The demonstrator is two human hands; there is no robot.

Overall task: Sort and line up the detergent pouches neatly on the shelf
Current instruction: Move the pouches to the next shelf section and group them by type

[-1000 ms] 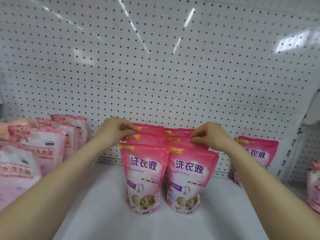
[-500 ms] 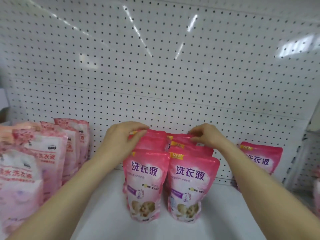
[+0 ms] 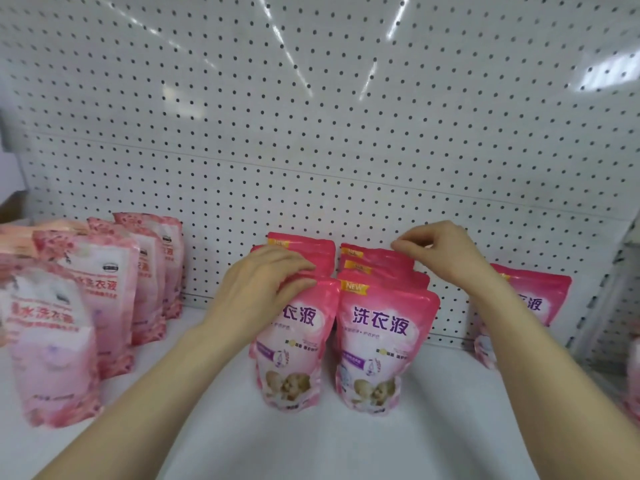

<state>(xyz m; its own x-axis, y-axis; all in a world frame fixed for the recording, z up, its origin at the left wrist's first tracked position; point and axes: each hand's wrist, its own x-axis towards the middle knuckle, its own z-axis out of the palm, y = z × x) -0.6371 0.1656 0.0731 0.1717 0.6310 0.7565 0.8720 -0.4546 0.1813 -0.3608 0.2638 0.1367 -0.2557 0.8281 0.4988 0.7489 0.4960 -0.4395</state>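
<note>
A white pegboard wall backs the white shelf. At its left stand pale pink pouches in a loose file. At centre, bright pink pouches form two upright files side by side, running back toward the wall. A lone pouch of the same kind stands well apart at right.

The left hand lies over the left file's front pouch, fingers stretched across its top edge; whether the thumb grips behind is hidden. The right hand pinches the top of the right file's rearmost pouch with curled fingertips.

These soft pouches would likely topple in a chain if a tug or push goes off-centre, and the front pair could slide forward. The fronts read "洗衣液" in purple, with yellow "NEW" tags.
</note>
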